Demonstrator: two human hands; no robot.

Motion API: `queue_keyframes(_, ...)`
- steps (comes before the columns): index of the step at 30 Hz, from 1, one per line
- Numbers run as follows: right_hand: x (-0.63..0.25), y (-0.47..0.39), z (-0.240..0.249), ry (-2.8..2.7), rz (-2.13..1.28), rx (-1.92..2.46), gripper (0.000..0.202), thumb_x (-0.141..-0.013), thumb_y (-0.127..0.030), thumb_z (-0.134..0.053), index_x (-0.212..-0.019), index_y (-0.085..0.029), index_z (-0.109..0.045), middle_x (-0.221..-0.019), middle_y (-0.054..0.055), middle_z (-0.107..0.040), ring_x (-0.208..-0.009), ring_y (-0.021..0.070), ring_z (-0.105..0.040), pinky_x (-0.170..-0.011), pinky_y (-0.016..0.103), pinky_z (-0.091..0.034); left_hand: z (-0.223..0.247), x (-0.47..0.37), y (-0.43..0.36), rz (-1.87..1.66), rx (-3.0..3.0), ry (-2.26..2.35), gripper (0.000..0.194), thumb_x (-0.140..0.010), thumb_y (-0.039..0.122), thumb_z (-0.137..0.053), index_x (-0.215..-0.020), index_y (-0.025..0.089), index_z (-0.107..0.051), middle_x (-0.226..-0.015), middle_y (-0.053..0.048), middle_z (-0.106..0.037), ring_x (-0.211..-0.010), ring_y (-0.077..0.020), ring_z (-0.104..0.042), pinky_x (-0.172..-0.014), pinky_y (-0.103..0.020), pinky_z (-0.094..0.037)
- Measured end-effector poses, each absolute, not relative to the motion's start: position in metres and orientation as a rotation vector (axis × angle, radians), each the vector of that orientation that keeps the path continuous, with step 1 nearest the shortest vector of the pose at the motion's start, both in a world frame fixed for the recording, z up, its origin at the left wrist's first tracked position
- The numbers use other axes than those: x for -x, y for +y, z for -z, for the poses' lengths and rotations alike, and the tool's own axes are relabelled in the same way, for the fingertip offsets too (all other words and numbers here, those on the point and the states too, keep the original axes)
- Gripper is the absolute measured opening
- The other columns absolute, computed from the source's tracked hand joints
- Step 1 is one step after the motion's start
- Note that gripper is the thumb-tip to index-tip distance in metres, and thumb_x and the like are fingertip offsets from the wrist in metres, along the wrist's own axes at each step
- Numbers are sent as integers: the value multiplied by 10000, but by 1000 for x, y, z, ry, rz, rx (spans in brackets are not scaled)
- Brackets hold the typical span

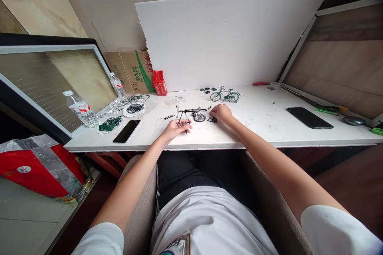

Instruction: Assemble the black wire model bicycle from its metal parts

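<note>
My left hand (176, 129) is closed on a black model bicycle frame (183, 122), with handlebars rising at its left end. Beyond it on the white table lie a small black wheel (199, 117) and thin black parts (193, 110). To the right, my right hand (220, 113) rests low over the table with its fingers bent together beside small black pieces (212, 119). Whatever its fingertips pinch is too small to make out. A finished green model bicycle (225, 95) stands behind my right hand. One short black strip (169, 116) lies left of the frame.
On the left are a phone (127, 131), green parts (109, 124), black parts on a white dish (134, 109) and two water bottles (81, 108). A red box (159, 83) stands at the back. Another phone (310, 118) and a mouse (354, 120) lie right. A white board (233, 40) leans behind.
</note>
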State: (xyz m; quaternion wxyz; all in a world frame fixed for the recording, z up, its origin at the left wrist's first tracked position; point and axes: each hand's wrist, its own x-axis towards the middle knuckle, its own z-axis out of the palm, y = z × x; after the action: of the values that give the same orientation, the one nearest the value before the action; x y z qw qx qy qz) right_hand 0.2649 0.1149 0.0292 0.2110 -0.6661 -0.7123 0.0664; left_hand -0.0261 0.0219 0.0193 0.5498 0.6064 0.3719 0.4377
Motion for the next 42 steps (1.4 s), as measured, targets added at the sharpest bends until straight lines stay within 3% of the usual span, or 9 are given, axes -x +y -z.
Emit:
queue_keyframes(9,-259,121,-17,-2086,29,1727,249,-951,-339,-612,-873,-158,-764,-851,190,-728,-1031,319,-606,-861,374,-481,-15,29,25,-1036,-1474,871,567,-789,479,-880,-1183,101,-729,-1095,-185,-791,-834,-201,-748,-835,-363,-577)
queue_keyframes(14,-257,119,-17,-2142,48,1726,249,-991,-272,-541,-957,-112,-729,-1036,266,-716,-1136,360,-558,-915,424,-470,-15,29,24,-1035,-1456,881,549,-793,464,-882,-1177,103,-727,-1095,-178,-792,-839,-195,-750,-831,-347,-572)
queue_keyframes(20,-251,105,-22,-1953,-218,1379,286,-1036,-336,-451,-969,-143,-652,-1049,169,-702,-990,273,-585,-876,385,-471,-11,26,26,-1063,-1450,865,575,-772,460,-898,-1183,99,-722,-1091,-178,-794,-821,-190,-751,-828,-342,-570)
queue_keyframes(27,-202,68,-24,-1828,-663,1005,422,-1027,-591,-460,-969,-197,-600,-914,67,-657,-824,204,-576,-792,335,-463,-9,26,29,-1148,-1439,901,577,-791,470,-883,-1203,99,-723,-1100,-178,-788,-869,-204,-750,-873,-366,-559)
queue_keyframes(34,-169,49,-14,-1788,-841,877,422,-1004,-620,-502,-944,-213,-599,-953,69,-694,-907,215,-633,-893,355,-482,-6,26,32,-1203,-1378,797,655,-712,387,-945,-1254,110,-703,-1173,-172,-765,-1018,-242,-746,-1020,-447,-545)
queue_keyframes(42,-165,45,-9,-1739,-921,909,466,-952,-665,-551,-918,-202,-595,-906,63,-684,-843,202,-604,-813,335,-484,-2,25,34,-1254,-1408,868,662,-698,352,-948,-1259,107,-697,-1146,-165,-769,-1102,-267,-719,-1063,-482,-543)
